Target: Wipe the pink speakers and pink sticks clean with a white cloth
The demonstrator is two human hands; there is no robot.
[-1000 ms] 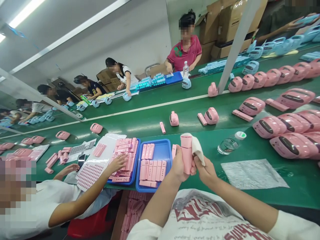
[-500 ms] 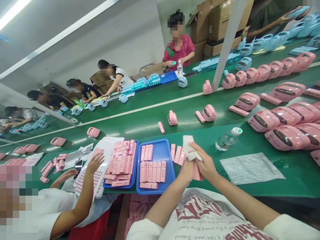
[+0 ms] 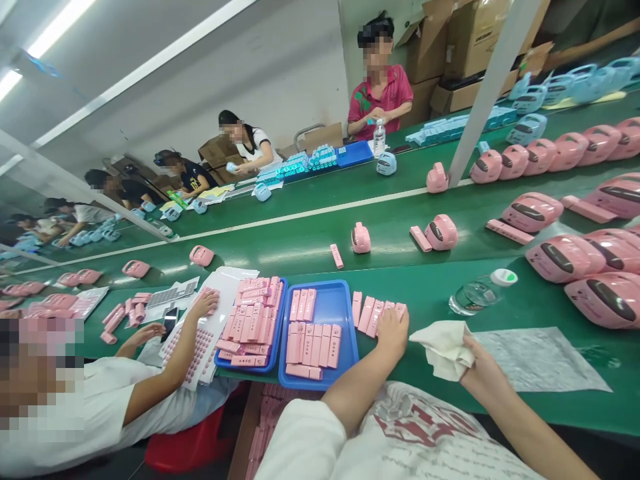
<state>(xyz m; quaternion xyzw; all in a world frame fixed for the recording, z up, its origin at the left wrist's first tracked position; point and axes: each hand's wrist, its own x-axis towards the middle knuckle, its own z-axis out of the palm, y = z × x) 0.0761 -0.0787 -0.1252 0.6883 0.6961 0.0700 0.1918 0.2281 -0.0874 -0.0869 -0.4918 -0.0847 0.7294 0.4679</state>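
My left hand (image 3: 393,331) is closed over the right end of a short row of pink bar-shaped pieces (image 3: 367,313) on the green table. Its fingers grip a pink bar (image 3: 401,309), partly hidden by the hand. Over the table to the right, my right hand (image 3: 477,365) pinches a crumpled white cloth (image 3: 444,348) that hangs from the fingers. Left of the row lies a blue tray (image 3: 350,347) with several pink bars. Another blue tray (image 3: 278,357) beside it is heaped with more of them.
A lying water bottle (image 3: 475,293) and a flat translucent sheet (image 3: 545,360) are to the right. Rows of pink rounded cases (image 3: 565,257) stand beyond. A co-worker's hand (image 3: 206,303) touches sticker sheets (image 3: 200,347) on the left. The green conveyor (image 3: 280,241) runs behind.
My hands have moved apart. The left has carried the pink bar leftward to the row; the right has moved right with the cloth. The camera view has shifted slightly.
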